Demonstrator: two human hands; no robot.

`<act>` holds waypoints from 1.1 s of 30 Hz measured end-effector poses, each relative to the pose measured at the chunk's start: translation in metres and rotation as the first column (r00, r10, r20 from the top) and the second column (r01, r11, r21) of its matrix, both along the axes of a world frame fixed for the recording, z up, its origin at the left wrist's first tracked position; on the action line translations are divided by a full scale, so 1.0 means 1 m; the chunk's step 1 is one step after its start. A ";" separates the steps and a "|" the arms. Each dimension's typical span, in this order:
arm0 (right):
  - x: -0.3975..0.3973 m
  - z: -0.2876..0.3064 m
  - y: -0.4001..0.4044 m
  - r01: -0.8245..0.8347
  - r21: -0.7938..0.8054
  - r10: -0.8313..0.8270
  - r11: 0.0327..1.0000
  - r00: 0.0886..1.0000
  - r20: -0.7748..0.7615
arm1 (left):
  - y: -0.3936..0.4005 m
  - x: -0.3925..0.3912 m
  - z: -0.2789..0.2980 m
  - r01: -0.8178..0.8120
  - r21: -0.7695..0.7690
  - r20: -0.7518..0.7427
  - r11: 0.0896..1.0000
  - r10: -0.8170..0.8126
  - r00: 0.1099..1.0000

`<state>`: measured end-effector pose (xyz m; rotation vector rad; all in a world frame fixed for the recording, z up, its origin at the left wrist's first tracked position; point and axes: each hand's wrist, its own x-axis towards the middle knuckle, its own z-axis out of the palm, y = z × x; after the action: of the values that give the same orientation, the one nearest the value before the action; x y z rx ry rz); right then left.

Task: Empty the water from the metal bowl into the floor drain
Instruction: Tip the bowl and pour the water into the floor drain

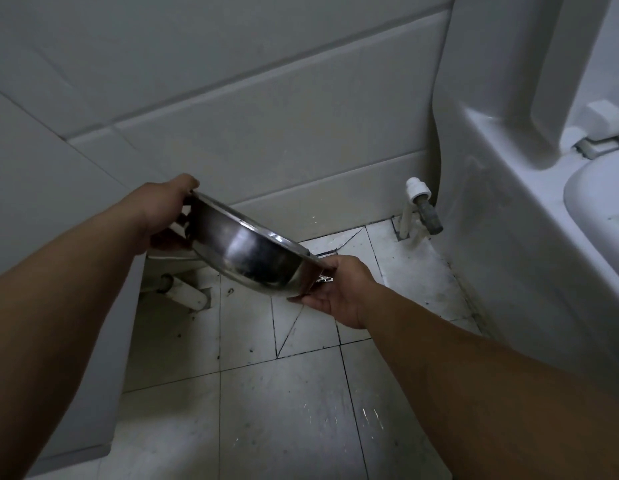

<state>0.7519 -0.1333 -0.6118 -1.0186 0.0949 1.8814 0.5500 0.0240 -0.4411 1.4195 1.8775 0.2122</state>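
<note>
The metal bowl is up in the air and tipped hard, its mouth turned away toward the wall, so only the shiny underside faces us. The left hand clamps the raised rim on the bowl's upper left; the right hand grips the low rim at its lower right, fingers curled under. Just past that low edge, a dark slot in the floor looks like the floor drain, mostly hidden behind the bowl. No stream of water is visible from here, so how much is left can't be told. By the tilt, this looks like the pour itself. Next call: keep the low rim over the drain and tip further, steadily, to avoid splashing the tiles. Beyond the bowl to the right stands a white pipe, then the toilet.
</note>
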 end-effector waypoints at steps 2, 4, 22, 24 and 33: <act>-0.001 0.001 0.002 0.015 -0.012 -0.015 1.000 1.000 -0.021 | 0.003 0.004 0.001 0.009 -0.003 -0.025 1.000 -0.009 1.000; -0.002 0.002 0.003 0.037 -0.018 -0.037 0.999 0.999 -0.035 | 0.006 0.009 0.002 0.016 -0.005 -0.040 1.000 -0.016 0.999; -0.003 0.014 -0.003 0.001 -0.016 -0.003 1.000 0.995 -0.101 | 0.020 0.041 0.023 0.132 0.045 -0.171 0.990 -0.122 0.978; -0.003 0.013 -0.005 -0.040 0.001 0.040 0.999 0.997 -0.068 | 0.019 0.045 0.026 0.156 0.065 -0.185 0.986 -0.141 0.972; -0.001 0.013 -0.016 -0.084 -0.007 0.084 0.996 0.996 -0.023 | 0.001 0.052 0.026 0.262 0.154 -0.235 0.953 -0.223 0.946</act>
<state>0.7507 -0.1491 -0.5990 -1.0208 0.0738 1.9705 0.6020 0.0254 -0.4153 1.8507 1.8676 0.1152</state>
